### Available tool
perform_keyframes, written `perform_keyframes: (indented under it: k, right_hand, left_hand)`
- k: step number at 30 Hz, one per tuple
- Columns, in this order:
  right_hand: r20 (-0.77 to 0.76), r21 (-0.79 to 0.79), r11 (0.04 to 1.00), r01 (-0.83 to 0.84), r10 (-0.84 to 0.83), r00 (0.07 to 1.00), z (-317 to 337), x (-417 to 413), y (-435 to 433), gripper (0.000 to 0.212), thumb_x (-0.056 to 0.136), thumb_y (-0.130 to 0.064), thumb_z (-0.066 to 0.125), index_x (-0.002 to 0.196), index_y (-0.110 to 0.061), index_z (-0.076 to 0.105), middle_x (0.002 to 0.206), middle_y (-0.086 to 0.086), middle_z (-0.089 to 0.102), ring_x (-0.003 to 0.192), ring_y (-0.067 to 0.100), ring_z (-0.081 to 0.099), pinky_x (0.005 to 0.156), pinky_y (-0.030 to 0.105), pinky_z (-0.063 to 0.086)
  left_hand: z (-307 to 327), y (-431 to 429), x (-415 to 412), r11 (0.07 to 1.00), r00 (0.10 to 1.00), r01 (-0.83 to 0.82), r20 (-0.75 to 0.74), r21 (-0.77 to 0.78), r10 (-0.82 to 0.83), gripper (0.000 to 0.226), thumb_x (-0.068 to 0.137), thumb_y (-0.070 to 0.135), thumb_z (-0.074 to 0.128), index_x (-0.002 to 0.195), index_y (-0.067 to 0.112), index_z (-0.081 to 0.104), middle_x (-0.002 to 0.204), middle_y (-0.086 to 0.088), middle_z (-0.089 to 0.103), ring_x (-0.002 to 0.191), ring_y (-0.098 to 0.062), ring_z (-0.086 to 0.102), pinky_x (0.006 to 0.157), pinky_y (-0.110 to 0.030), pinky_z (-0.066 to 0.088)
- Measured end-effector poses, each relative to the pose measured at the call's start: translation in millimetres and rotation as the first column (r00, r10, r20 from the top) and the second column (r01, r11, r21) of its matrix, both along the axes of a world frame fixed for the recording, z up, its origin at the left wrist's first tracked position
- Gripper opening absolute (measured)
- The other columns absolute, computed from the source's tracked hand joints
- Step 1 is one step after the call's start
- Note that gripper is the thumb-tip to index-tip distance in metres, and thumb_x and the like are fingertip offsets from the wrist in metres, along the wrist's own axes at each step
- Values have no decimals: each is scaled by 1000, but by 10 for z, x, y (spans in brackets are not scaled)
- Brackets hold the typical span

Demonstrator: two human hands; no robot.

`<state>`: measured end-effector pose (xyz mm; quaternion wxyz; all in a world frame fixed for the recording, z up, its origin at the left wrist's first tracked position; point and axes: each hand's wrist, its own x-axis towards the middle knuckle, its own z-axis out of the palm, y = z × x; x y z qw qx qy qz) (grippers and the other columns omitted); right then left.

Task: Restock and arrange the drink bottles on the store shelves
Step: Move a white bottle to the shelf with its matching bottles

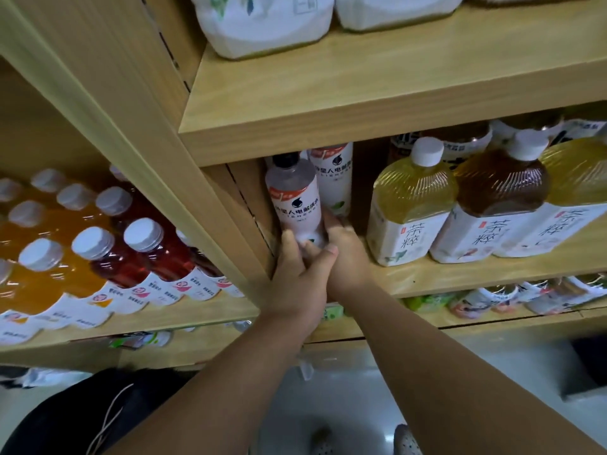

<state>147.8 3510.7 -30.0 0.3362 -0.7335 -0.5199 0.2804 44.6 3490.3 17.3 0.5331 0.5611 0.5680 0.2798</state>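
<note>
pale pink plastic bottle with black cap (293, 198) upright at far left of light wooden shelf (460, 274), beside wooden side panel (251, 192); left hand (295, 270) and right hand (345, 254) both wrapped round its base, equally near.

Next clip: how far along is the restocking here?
Done: juice bottles fill the left bay in rows, and tea bottles stand at the right of the shelf. In hand: the left hand and right hand grip the base of a black-capped bottle at the shelf's left end, with a second bottle behind it. Left: the gap before the tea looks unfilled.
</note>
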Motion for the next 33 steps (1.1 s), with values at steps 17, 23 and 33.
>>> perform_keyframes:
  k: [17,23,33]
  right_hand:
    - [-5,25,989,149,-149,989,330,872,-1576,21,98,-27,68,118,-20,73,112,-1,65,85,4,65,80,18,51]
    - [-91,87,944,318,-310,946,492,1805,-2280,15,99,-33,66,111,-27,73,105,-4,69,91,6,65,76,15,49]
    - [-86,241,867,435,-428,900,970,3890,-3964,12,98,-27,67,100,-39,68,103,-9,68,92,-4,61,77,9,43]
  left_hand:
    - [97,-666,236,970,996,7,-91,244,16,64,91,42,70,149,27,45,145,3,52,122,-15,57,106,-48,48]
    - [283,-1111,1076,945,977,180,-161,274,-140,34,91,40,73,122,34,59,126,7,60,111,-14,59,98,-36,48]
    - [649,-2318,3132,867,918,378,-255,325,-304,45,91,50,70,130,34,56,126,5,56,104,-14,61,78,-27,51]
